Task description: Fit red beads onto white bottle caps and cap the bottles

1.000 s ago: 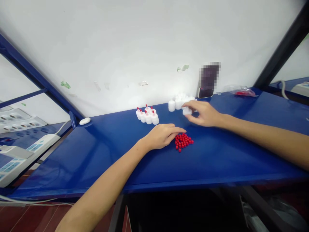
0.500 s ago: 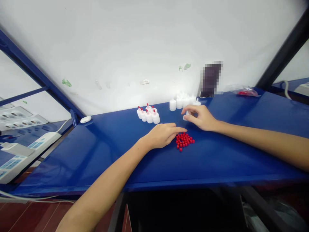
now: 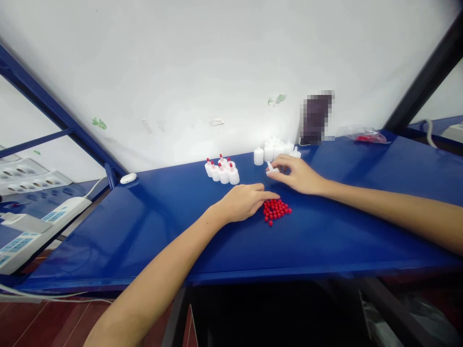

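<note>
My right hand [image 3: 292, 173] grips a small white squeeze bottle [image 3: 272, 169] between thumb and fingers. Its bare pointed spout tilts up to the left, and much of its body is hidden. My left hand [image 3: 244, 201] rests on the table with the index finger stretched out to the edge of a cluster of small red caps [image 3: 277, 209]; no held item shows in it. To the upper left of that hand, several white bottles with red-capped spouts [image 3: 224, 174] stand grouped. Behind my right hand stand several white bottles without red caps [image 3: 268, 153].
Against the wall leans a dark, pixelated phone-like object [image 3: 315, 120]. A clear plastic bag with red contents [image 3: 371, 138] lies at the back right. On the left are a white rounded case [image 3: 128, 179] and a power strip [image 3: 47, 226] beyond the blue table's edge.
My right hand has shifted slightly left with the bottle, whose spout now shows more clearly and leans left. My left hand has stayed by the red caps.
</note>
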Tool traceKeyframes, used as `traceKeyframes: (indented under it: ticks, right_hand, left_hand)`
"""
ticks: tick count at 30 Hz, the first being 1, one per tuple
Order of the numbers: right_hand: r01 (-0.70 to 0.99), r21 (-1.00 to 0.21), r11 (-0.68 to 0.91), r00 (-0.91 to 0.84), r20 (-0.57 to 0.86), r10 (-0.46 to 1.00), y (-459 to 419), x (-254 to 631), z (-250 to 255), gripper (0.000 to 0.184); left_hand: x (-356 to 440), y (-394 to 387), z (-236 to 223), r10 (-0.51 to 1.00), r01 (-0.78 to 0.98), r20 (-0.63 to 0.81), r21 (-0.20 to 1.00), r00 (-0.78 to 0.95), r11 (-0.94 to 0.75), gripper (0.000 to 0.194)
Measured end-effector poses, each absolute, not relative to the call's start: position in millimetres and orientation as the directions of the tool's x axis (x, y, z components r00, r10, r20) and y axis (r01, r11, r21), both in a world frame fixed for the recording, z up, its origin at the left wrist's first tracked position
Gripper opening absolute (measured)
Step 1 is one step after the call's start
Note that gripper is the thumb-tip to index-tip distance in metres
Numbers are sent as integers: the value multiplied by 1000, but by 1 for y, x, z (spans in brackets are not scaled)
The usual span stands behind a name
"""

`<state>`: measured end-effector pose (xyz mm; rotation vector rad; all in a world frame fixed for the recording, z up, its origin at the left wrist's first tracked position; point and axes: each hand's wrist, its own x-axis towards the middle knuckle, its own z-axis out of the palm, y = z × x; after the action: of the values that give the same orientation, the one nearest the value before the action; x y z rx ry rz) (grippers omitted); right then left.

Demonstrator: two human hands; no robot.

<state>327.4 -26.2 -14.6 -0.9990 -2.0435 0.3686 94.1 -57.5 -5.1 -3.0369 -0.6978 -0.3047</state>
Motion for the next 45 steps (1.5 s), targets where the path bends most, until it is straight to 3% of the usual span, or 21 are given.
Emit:
traceKeyframes:
  ticks: [3, 8, 12, 14, 16, 19, 21, 25, 33, 40, 45]
  right_hand:
    - [529, -597, 603, -330, 510, 794, -31, 325, -12, 31]
    - [393, -766, 509, -388, 365, 847, -39, 324, -11, 34]
    - [324, -805, 496, -435, 339, 834, -43, 325, -11, 31]
    - [309, -791, 528, -441, 372, 817, -44, 326, -11, 29]
    - [310, -741, 595, -442, 442, 781, -46, 328, -11, 26]
    - [327, -649, 687, -465, 522, 715, -48, 329, -11, 26]
    - [334, -621, 709, -509, 514, 690, -50, 329, -10, 28]
    - [337, -625, 704, -574, 456, 680, -50, 326, -10, 27]
    - [346, -664, 663, -570, 413, 710, -48, 321, -10, 28]
    - [248, -852, 462, -536, 277, 797, -46, 318, -6, 34]
    - [80, -940, 331, -485, 253, 837, -48, 314, -4, 43]
  left_hand:
    - [95, -58, -6, 442, 436, 210, 73, 872, -897, 36]
    - [97, -57, -8, 522, 454, 288, 271, 803, -849, 22]
    - [99, -54, -10, 608, 486, 340, 382, 717, -786, 16]
    - [100, -54, -9, 655, 496, 356, 444, 667, -746, 20]
    - [102, -55, -8, 719, 467, 335, 581, 609, -667, 23]
    - [104, -57, -6, 818, 329, 239, 829, 522, -453, 19]
    - [106, -58, -6, 851, 254, 201, 899, 485, -357, 18]
    - [106, -56, -8, 862, 222, 211, 913, 461, -342, 21]
    - [104, -51, -5, 836, 281, 413, 807, 361, -520, 18]
    - [95, -53, 1, 820, 335, 415, 766, 393, -548, 28]
    - [99, -54, -8, 713, 246, 442, 728, 545, -640, 69]
